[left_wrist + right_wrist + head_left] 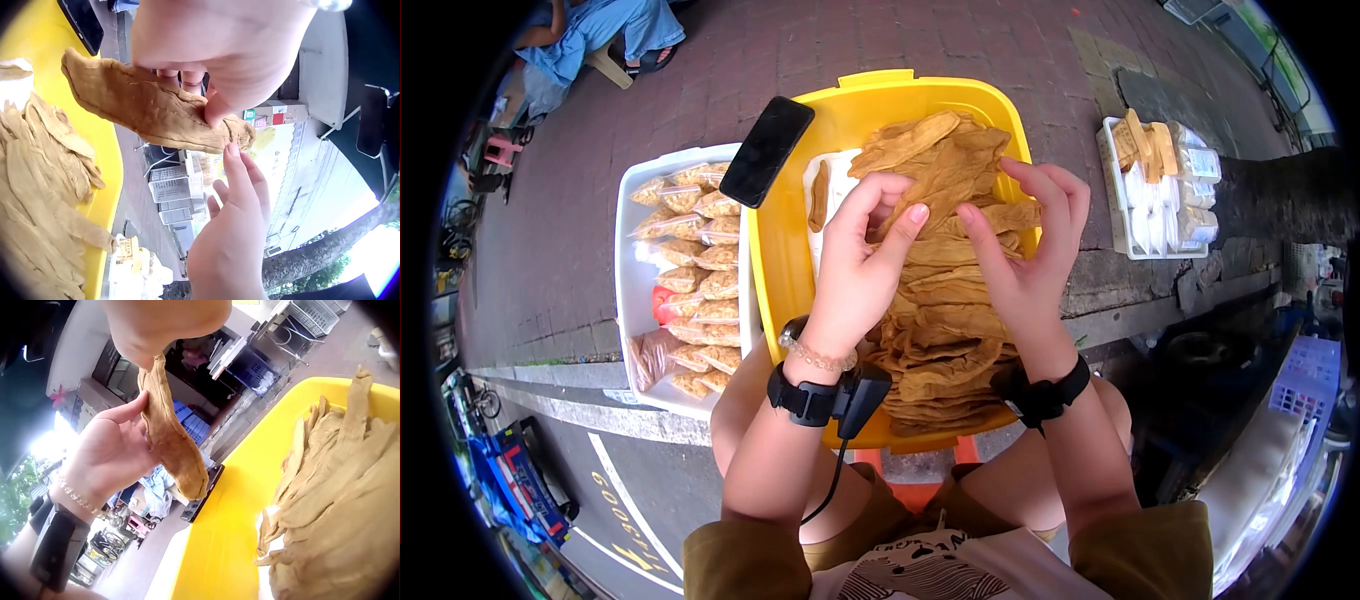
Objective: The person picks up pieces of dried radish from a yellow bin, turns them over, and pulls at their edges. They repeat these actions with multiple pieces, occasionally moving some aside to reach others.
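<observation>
A brown, wrinkled dried strip [150, 106] is held up over a yellow tub [905, 88]. My left hand [865, 260], a beaded bracelet on its wrist, grips the strip with the thumb on the near face and the fingers behind. At the strip's other end, my right hand [1035, 245] pinches it between thumb and fingertips; in the right wrist view that end passes under the right hand [165, 325]. A thick heap of similar brown strips [950, 330] fills much of the tub below. One small loose piece [818, 198] lies on white material at the tub's left side.
A black phone [767, 150] rests on the tub's upper left rim. To the left, a white bin [625, 215] holds several bagged goods. A white basket [1122, 200] with packets stands on the paving at the right, near a tree trunk [1290, 200].
</observation>
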Action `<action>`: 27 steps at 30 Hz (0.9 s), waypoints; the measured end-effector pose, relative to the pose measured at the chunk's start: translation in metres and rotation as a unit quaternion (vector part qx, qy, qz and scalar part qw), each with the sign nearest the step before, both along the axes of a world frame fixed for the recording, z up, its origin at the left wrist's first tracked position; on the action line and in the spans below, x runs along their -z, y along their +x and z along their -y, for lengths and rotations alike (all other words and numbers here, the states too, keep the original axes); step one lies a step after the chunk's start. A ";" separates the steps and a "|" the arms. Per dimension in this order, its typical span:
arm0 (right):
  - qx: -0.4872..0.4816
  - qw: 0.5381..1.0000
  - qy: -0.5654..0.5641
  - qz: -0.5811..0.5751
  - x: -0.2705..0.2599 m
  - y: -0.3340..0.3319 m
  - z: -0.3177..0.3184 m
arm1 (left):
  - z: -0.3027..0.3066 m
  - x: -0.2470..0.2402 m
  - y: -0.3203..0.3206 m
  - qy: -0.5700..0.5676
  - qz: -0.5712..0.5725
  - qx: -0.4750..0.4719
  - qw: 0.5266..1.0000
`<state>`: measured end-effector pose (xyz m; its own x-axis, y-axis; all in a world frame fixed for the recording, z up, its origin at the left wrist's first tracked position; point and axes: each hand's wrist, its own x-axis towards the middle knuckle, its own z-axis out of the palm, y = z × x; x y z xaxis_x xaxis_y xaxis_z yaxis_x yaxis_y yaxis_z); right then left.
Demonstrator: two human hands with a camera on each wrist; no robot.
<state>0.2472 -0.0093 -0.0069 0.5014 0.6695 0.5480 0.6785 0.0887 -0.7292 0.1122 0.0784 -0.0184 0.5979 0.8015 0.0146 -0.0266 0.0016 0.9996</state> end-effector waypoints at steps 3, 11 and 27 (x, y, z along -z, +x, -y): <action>0.052 0.992 0.002 0.119 0.000 0.001 0.003 | 0.005 -0.009 -0.001 0.143 -0.102 0.000 0.984; 0.074 0.955 -0.060 0.279 -0.002 0.006 0.007 | 0.006 -0.008 -0.001 0.293 -0.136 0.004 0.946; 0.061 0.981 0.083 -0.164 0.002 0.029 0.002 | 0.002 -0.008 -0.005 0.164 -0.071 -0.010 0.984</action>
